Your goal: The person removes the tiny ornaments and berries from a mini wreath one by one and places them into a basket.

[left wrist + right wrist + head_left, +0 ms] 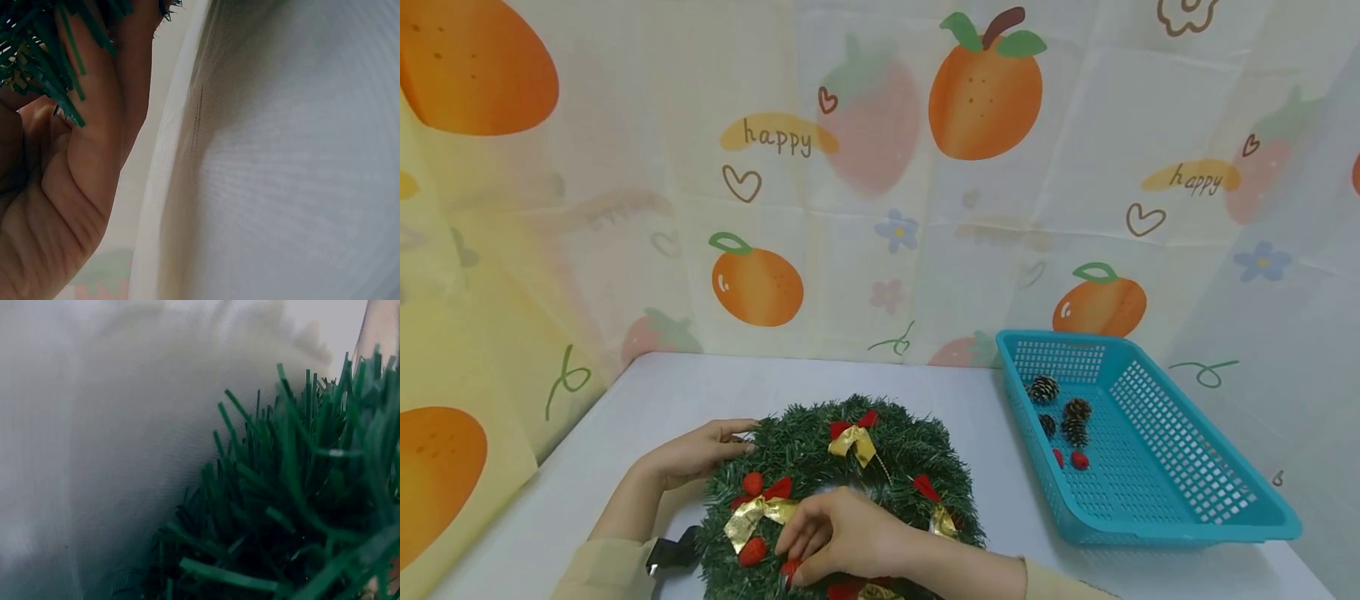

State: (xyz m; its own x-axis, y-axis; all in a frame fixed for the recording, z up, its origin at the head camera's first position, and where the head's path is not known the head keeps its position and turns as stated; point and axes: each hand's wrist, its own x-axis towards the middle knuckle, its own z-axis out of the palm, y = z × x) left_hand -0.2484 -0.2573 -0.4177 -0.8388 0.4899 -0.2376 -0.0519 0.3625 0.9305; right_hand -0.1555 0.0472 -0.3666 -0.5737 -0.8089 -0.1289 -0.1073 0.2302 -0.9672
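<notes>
A green tinsel wreath (910, 437) with red-and-gold bows (853, 442) lies on the white table before me. My left hand (696, 454) holds its left rim; the left wrist view shows bent fingers (100, 112) among the green strands. Over the wreath's lower left part, my right hand (853, 533) pinches a small red berry (789, 570) between thumb and fingertips, close against the greenery. Two more red berries, an upper one (752, 483) and a lower one (752, 551), sit beside the left bow (758, 515). Green strands (300, 481) fill much of the right wrist view.
A blue plastic basket (1180, 533) stands on the right of the table, holding several pine cones (1077, 409) and two red berries (1079, 460). A black strap (672, 552) shows at my left wrist. Behind the table hangs a fruit-printed cloth (865, 275).
</notes>
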